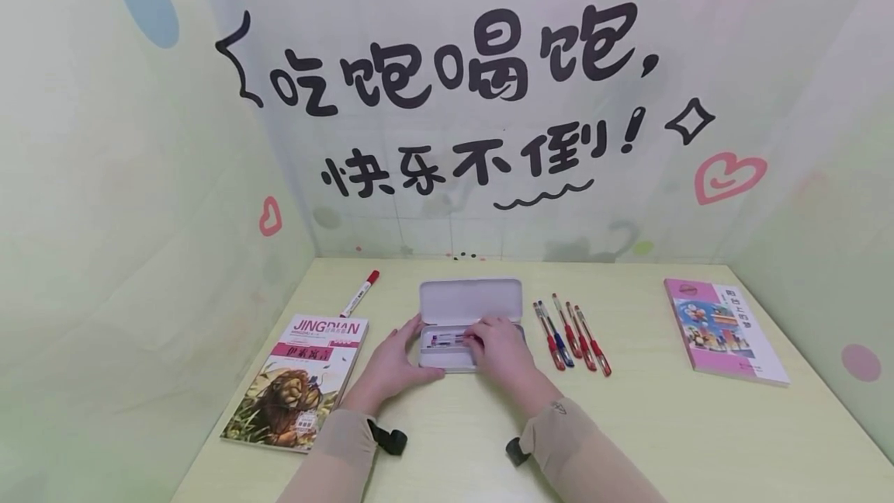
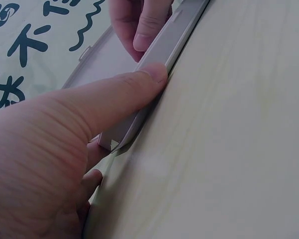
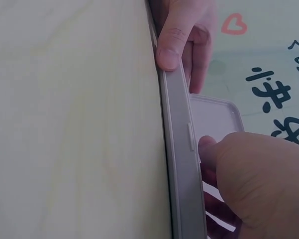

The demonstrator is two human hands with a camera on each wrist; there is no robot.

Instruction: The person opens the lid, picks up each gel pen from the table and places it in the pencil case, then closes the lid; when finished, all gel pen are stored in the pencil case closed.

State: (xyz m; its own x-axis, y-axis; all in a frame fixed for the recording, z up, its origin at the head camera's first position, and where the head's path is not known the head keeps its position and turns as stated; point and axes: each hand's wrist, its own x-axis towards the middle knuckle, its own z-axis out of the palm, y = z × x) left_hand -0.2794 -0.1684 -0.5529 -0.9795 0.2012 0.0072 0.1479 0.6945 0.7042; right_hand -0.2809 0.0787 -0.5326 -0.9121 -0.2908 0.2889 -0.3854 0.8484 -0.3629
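A pale metal pencil case [image 1: 471, 301] lies on the table with its hinged lid raised at the back. Several slim pens [image 1: 443, 339] are inside, toward its left part. My left hand [image 1: 393, 367] grips the case's left end, its thumb [image 2: 151, 77] on the front wall and its other fingers round the side. Reaching in over the front wall, my right hand [image 1: 504, 352] holds curled fingers at the right end of a pen in the case. The case wall hides those fingertips in the right wrist view. To the right lie several gel pens [image 1: 571, 336], red and blue.
On the left lies a magazine [image 1: 286, 386] with a lion on its cover, and behind it a red-capped white marker [image 1: 361, 293]. A pink and white book [image 1: 726, 332] is at the far right. Printed fabric walls [image 1: 489, 231] enclose the table.
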